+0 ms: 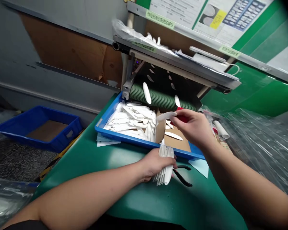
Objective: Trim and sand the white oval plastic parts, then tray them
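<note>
My left hand (153, 163) is closed round a stack of long oval white plastic pieces (167, 166), above the green tabletop. Between thumb and fingers of my right hand (192, 124) is one white piece (166, 115), over the blue tray (136, 140). Many similar pieces (134, 118) lie heaped in the tray's left part. A cardboard divider (160, 127) stands beside them, and a few pieces rest on cardboard to its right. Black-handled pliers (183, 179) lie by my left hand, their front end hidden.
Behind the tray a green conveyor belt (158, 97) carries several white pieces. A shelf (172, 59) crosses above it. Clear plastic packaging (259, 140) is piled at the right. A second blue tray (38, 127) sits at lower level on the left.
</note>
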A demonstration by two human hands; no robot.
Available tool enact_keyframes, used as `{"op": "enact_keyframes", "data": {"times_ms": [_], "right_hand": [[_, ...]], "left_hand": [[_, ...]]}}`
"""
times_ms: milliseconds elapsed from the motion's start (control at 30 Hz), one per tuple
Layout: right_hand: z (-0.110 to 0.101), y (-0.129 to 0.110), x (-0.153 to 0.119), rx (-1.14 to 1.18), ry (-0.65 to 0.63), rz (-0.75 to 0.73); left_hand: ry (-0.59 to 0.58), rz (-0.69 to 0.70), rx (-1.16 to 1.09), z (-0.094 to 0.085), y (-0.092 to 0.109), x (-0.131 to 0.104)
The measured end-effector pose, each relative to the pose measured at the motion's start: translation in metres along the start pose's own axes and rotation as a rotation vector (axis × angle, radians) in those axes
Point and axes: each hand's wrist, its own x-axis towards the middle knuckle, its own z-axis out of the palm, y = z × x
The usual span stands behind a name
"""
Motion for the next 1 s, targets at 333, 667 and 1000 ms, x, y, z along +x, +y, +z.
{"op": "enact_keyframes", "data": {"times_ms": [333, 667, 1000], "right_hand": [[0.021, 0.023, -0.147, 0.143, 0.093, -0.395], [0.031, 0.058, -0.156, 0.277, -0.068, -0.572], [0.011, 0.073, -0.139, 1.313, -0.148, 0.469]], "left_hand": [[0.198, 0.297, 0.025, 0.009, 0.007, -0.007], [0.249, 0.153, 0.36, 0.0, 0.0, -0.003], [0.213, 0.331, 1.133, 0.005, 0.017, -0.01]]}}
